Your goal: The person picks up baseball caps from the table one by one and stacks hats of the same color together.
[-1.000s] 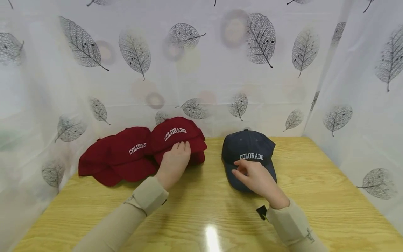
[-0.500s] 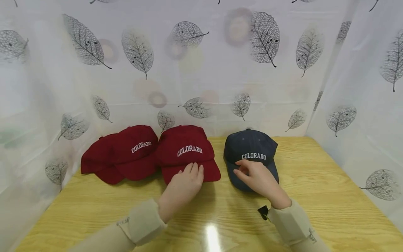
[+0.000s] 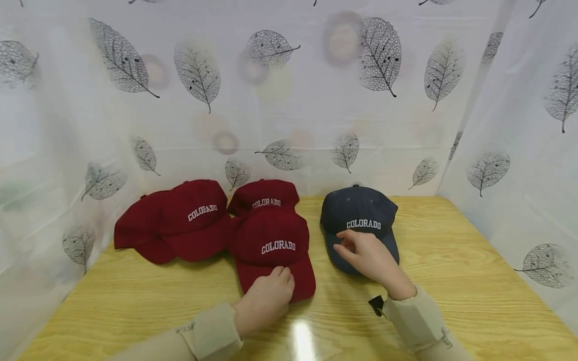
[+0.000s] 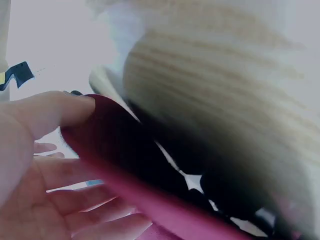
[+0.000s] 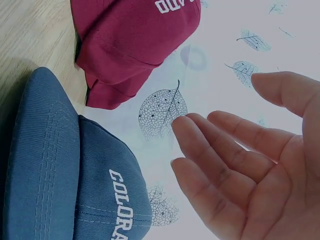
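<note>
Front red cap (image 3: 272, 231): shifted toward you since the earlier frame, rear red cap (image 3: 266, 191) now showing behind.
Your left grip (image 3: 267, 300) pinches the front brim (image 3: 304, 281); your right grip (image 3: 374, 255), fingers loosely bent and holding nothing, hangs over the navy cap (image 3: 358, 204). Step in hand, seemingly: separating red caps; next move calls for a firm brim hold. Room: toward you along the surface (image 3: 456, 260); tighter between the red caps at left (image 3: 173, 216) and navy cap.
</note>
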Demonstrator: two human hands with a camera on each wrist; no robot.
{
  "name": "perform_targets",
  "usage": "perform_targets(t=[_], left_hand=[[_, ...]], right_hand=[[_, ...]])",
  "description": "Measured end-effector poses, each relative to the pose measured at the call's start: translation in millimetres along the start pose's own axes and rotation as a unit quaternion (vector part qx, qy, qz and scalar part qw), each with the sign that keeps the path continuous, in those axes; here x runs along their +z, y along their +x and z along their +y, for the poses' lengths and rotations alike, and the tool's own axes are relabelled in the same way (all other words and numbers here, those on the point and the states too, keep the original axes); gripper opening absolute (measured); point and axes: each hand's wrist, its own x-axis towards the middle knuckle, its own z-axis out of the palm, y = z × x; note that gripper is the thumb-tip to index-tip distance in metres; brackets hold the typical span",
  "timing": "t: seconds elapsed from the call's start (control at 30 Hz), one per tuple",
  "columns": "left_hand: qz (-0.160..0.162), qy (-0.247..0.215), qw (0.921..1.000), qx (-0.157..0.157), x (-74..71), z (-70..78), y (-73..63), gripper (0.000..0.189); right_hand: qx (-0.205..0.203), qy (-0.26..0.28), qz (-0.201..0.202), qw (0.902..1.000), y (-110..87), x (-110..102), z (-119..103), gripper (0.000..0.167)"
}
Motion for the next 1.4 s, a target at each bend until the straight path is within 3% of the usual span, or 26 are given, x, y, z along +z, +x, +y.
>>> perform_targets(t=[0.2,0.27,0.37,0.47,0.57,0.63,0.73,0.83,0.93,1.07,1.27,1.33,1.4], left_hand=[[-0.069,-0.085,0.994,-0.007,-4.4,-8.8,1.0,0.043],[-0.072,-0.127,0.9891,-0.018,-8.3,-18.3,4.5,0.037],[-0.038,-0.197,0.9777,-0.064,-13.8,-41.9,12.2,0.026],[0.032,-0.26,0.9552,-0.138,-14.6,-74.8,19.7,0.014],[0.096,-0.308,0.9204,-0.22,-7.2,-108.2,22.8,0.012],[0.113,-0.334,0.8983,-0.262,1.9,-125.6,22.3,0.016],[0.093,-0.365,0.875,-0.304,18.0,-140.8,20.7,0.025],[0.066,-0.39,0.8609,-0.32,32.1,-145.5,21.0,0.033],[0.07,-0.401,0.8522,-0.329,42.4,-145.0,22.8,0.033],[0.103,-0.404,0.8474,-0.329,50.4,-141.1,24.2,0.023],[0.157,-0.409,0.8351,-0.333,50.7,-136.1,25.8,0.014],[0.178,-0.422,0.827,-0.326,47.5,-135.5,28.4,0.013],[0.192,-0.452,0.8141,-0.309,42.8,-134.7,31.4,0.014]], right_hand=[[-0.004,0.003,-0.001,1.0,1.8,0,-1,0.027],[-0.003,0.003,-0.001,1.0,2.4,0,-1,0.027],[-0.002,0.002,-0.001,1.0,3.5,1,-1,0.027],[-0.002,0.001,-0.001,1.0,4.8,1,-1,0.027],[-0.002,0.002,0.0,1.0,6.0,1,-1,0.027],[-0.002,0.003,-0.001,1.0,6.6,2,-1,0.027],[-0.004,0.006,0.003,1.0,7.6,1,-1,0.027],[-0.012,0.012,0.011,0.9998,9.6,1,-1,0.026],[-0.025,0.023,0.02,0.9992,13.1,0,-1,0.025],[-0.036,0.044,0.019,0.9982,17.1,0,-4,0.025],[-0.044,0.073,0.013,0.9963,25.9,6,-6,0.024],[-0.045,0.081,0.016,0.9956,29.6,7,-5,0.024],[-0.045,0.09,0.022,0.9947,33.2,7,-2,0.023]])
